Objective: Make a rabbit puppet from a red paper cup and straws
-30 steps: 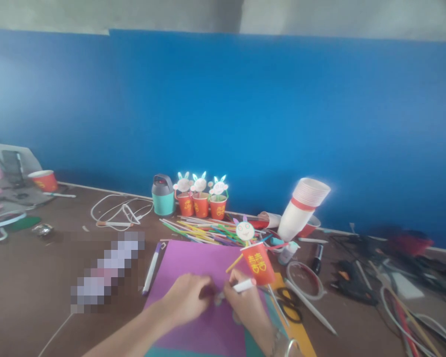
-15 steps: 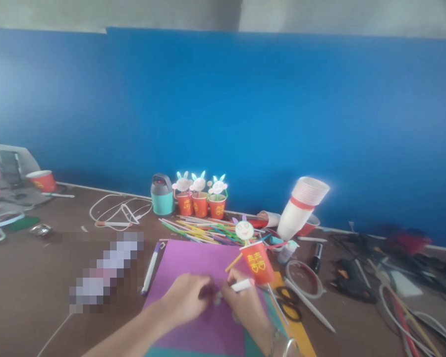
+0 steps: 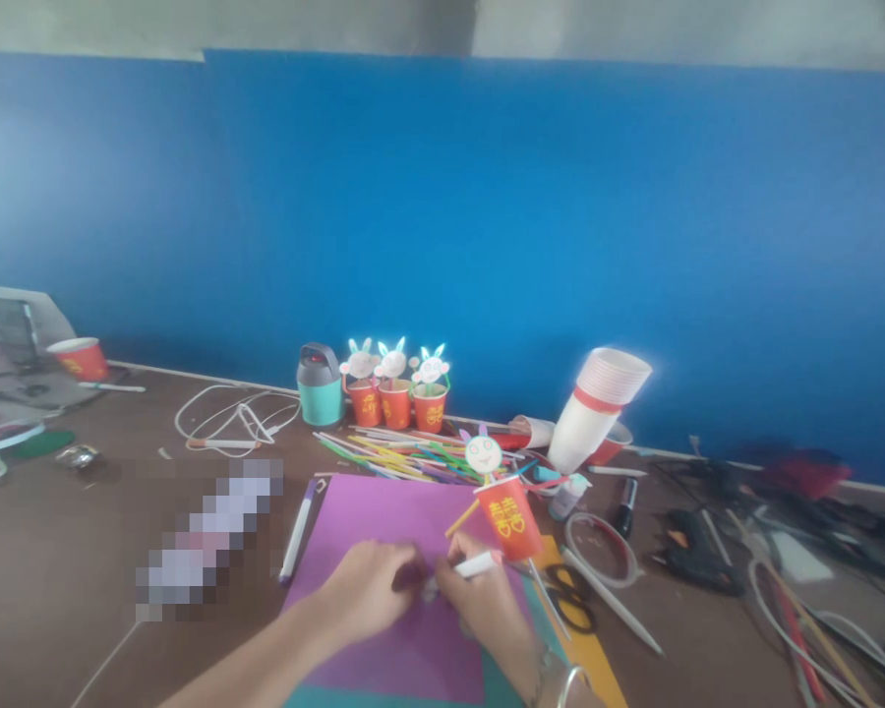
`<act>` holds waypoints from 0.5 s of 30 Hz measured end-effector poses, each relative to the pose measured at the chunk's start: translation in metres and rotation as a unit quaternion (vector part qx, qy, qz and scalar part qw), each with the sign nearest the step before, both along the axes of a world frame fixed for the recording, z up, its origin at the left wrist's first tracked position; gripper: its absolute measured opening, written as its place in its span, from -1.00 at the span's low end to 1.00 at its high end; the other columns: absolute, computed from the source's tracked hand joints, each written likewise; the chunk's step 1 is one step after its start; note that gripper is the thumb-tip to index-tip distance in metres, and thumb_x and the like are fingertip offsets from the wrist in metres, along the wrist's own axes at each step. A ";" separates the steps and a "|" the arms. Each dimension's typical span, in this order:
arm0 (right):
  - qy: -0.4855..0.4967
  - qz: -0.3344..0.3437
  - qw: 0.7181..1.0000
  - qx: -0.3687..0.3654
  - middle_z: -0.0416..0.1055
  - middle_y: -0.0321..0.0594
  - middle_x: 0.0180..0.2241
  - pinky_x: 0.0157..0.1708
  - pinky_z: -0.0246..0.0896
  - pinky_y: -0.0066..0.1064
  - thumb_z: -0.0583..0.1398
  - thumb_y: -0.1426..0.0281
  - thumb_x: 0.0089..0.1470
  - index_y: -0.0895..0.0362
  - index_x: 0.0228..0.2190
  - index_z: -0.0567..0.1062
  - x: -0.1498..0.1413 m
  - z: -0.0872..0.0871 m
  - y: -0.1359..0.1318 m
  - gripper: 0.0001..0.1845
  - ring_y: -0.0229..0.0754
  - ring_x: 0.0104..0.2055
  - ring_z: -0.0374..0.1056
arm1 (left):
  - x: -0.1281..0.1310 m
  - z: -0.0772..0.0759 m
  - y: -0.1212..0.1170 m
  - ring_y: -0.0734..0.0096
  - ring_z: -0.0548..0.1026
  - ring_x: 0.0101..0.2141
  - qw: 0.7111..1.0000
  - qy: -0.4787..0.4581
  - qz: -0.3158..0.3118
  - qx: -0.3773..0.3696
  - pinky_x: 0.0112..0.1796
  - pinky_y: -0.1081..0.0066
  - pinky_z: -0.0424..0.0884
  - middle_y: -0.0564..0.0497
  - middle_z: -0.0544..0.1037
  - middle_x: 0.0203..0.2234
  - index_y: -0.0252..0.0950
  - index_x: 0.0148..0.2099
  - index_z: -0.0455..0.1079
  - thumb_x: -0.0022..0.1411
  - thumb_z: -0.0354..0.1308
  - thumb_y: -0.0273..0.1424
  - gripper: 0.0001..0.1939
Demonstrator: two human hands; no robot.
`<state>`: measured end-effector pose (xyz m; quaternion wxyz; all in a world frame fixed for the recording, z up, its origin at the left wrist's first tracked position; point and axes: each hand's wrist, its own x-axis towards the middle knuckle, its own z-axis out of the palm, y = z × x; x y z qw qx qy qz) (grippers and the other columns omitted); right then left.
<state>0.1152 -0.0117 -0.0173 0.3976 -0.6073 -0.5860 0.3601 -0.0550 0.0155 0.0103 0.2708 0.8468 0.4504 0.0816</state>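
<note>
Over a purple sheet of paper (image 3: 383, 511), both of my hands are close together. My right hand (image 3: 491, 600) is closed around a white marker pen (image 3: 478, 564) with a reddish end, its tip pointing down to the left. Fingers curled inward, my left hand (image 3: 373, 590) rests on the sheet. A small pale piece (image 3: 431, 588) shows between the two hands, too blurred to name. Just beyond my right hand, a red paper cup (image 3: 511, 518) with yellow print lies tilted, a rabbit-face cutout (image 3: 483, 454) at its top.
Coloured sticks (image 3: 398, 454) lie behind the paper. Three rabbit cups (image 3: 395, 405) and a teal container (image 3: 320, 388) stand near the blue wall. Stacked white cups (image 3: 597, 408) lean at right. Scissors (image 3: 571, 598) and a glue gun (image 3: 697, 556) lie right, a purple-capped marker (image 3: 300, 531) left.
The whole view has shifted very slightly. Both hands keep the same pose, and the marker stays in my right hand.
</note>
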 end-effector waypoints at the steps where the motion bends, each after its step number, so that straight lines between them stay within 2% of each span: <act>1: 0.004 0.000 1.000 -0.002 -0.01 -0.49 -0.72 -0.62 -0.12 -0.52 0.08 0.41 -0.14 0.05 -0.68 0.10 0.000 0.000 0.000 -0.77 -0.34 -0.64 -0.03 | 0.000 0.000 0.000 0.32 0.53 -0.38 1.000 0.004 0.001 -0.001 -0.41 0.48 0.24 0.09 0.60 -0.42 -0.14 -0.29 0.43 0.06 0.04 -0.45 -0.81; 15: 0.016 -0.032 0.999 -0.008 -0.05 -0.49 -0.72 -0.63 -0.13 -0.51 0.06 0.43 -0.22 0.04 -0.70 0.06 0.000 -0.004 0.003 -0.78 -0.33 -0.64 -0.06 | 0.002 0.006 -0.002 0.33 0.52 -0.41 1.000 0.023 0.010 -0.010 -0.45 0.50 0.22 0.06 0.59 -0.45 -0.14 -0.27 0.45 0.08 0.04 -0.41 -0.82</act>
